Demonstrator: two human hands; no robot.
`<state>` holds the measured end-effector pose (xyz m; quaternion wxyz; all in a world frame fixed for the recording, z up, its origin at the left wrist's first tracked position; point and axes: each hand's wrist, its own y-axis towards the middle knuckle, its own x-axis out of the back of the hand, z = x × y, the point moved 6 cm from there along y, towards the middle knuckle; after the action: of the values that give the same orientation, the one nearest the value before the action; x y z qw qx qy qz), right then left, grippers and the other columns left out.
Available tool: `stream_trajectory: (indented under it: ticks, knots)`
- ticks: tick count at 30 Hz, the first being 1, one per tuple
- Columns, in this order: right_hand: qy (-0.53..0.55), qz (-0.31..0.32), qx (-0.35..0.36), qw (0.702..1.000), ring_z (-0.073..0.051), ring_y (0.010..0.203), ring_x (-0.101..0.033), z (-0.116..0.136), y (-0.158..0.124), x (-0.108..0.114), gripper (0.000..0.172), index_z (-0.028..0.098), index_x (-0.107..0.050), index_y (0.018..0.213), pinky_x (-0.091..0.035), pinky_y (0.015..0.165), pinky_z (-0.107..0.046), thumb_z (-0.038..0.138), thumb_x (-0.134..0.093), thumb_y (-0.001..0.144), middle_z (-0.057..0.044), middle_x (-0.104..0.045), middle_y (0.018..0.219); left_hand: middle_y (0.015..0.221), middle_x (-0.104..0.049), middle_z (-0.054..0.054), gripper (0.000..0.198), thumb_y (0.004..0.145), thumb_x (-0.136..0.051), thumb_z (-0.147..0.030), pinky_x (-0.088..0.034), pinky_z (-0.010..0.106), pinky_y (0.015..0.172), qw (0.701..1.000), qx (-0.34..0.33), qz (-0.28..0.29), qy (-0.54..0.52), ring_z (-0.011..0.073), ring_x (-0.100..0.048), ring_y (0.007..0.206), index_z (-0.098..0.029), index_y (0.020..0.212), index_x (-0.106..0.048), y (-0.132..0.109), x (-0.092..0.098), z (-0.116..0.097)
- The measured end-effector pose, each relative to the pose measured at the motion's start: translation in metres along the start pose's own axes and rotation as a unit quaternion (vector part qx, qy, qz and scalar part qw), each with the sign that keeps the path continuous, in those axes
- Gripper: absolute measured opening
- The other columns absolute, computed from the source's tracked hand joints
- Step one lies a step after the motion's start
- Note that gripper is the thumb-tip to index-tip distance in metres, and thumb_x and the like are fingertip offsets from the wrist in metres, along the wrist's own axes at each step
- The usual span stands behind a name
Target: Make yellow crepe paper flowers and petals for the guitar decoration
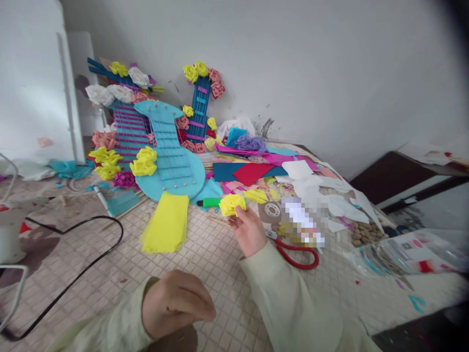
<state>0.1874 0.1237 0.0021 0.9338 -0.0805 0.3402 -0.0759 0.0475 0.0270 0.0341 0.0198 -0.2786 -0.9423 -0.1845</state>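
My right hand (pixel 250 233) pinches a yellow paper flower (pixel 232 204) over the middle of the table. Just behind that flower lies a green marker (pixel 211 202) with a dark tip. My left hand (pixel 178 303) is closed near the table's front, its fingers curled together; whatever they may hold is hidden. A stack of yellow paper sheets (pixel 165 222) lies between my left hand and a light-blue guitar-shaped piece (pixel 170 168) with strings and yellow flowers. To the right of my right wrist are red-handled scissors (pixel 300 255).
Other flower-trimmed pieces (pixel 200 110) lean on the wall. Coloured paper (pixel 252 172) and white scraps (pixel 311 188) cover the back right. A brown tape roll (pixel 271 210) lies near the scissors, a plastic bottle (pixel 414 252) at right. A black cable (pixel 91 261) loops at left.
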Motion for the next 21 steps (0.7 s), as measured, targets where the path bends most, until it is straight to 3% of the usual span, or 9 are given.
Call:
stream_trajectory:
  ticks: [3,5,9,13,21]
  knots:
    - [0.009,0.01,-0.02,1.0,-0.009,0.055,-0.056,-0.003,-0.003,-0.002,0.032,0.017,-0.058,0.072,-0.045,0.05,-0.021,0.027,-0.079,0.051,0.002,-0.062,0.069,0.061,-0.072,0.005,0.008,0.071,-0.068,-0.023,-0.05,0.026,0.053,0.996,0.064,-0.053,-0.022,0.0178,-0.065,0.055,-0.027,0.069,-0.074,0.003,0.01,0.007]
    - [0.0,0.024,-0.024,0.999,-0.008,0.053,-0.055,-0.005,-0.006,-0.004,0.032,0.017,-0.058,0.073,-0.045,0.049,-0.021,0.028,-0.078,0.052,0.002,-0.062,0.068,0.061,-0.071,0.002,0.007,0.064,-0.073,-0.018,-0.051,0.024,0.053,0.98,0.12,-0.13,-0.091,0.0157,-0.065,0.055,-0.024,0.061,-0.071,0.004,0.024,0.014]
    - [-0.027,0.052,-0.03,0.998,-0.008,0.053,-0.053,-0.009,-0.01,-0.008,0.029,0.017,-0.057,0.073,-0.044,0.05,-0.021,0.028,-0.077,0.055,0.002,-0.061,0.068,0.083,-0.073,-0.001,0.012,0.058,-0.078,-0.027,-0.055,0.026,0.068,0.898,0.194,-0.272,-0.285,0.0166,-0.068,0.077,-0.022,0.055,-0.067,0.0,0.041,0.03]
    - [-0.037,0.067,-0.033,0.996,-0.009,0.058,-0.053,-0.01,-0.011,-0.01,0.027,0.017,-0.057,0.073,-0.043,0.049,-0.02,0.028,-0.076,0.056,0.001,-0.06,0.071,0.103,-0.07,-0.002,0.009,0.061,-0.076,-0.032,-0.051,0.037,0.086,0.866,0.223,-0.272,-0.355,0.0234,-0.059,0.104,-0.027,0.064,-0.069,-0.002,0.04,0.035]
    - [-0.044,0.077,-0.042,0.995,-0.009,0.056,-0.051,-0.013,-0.012,-0.01,0.026,0.017,-0.058,0.074,-0.041,0.049,-0.021,0.028,-0.075,0.058,0.0,-0.061,0.073,0.112,-0.066,-0.001,0.006,0.065,-0.072,-0.033,-0.05,0.037,0.089,0.846,0.214,-0.273,-0.406,0.0233,-0.053,0.113,-0.028,0.068,-0.07,-0.003,0.045,0.047]
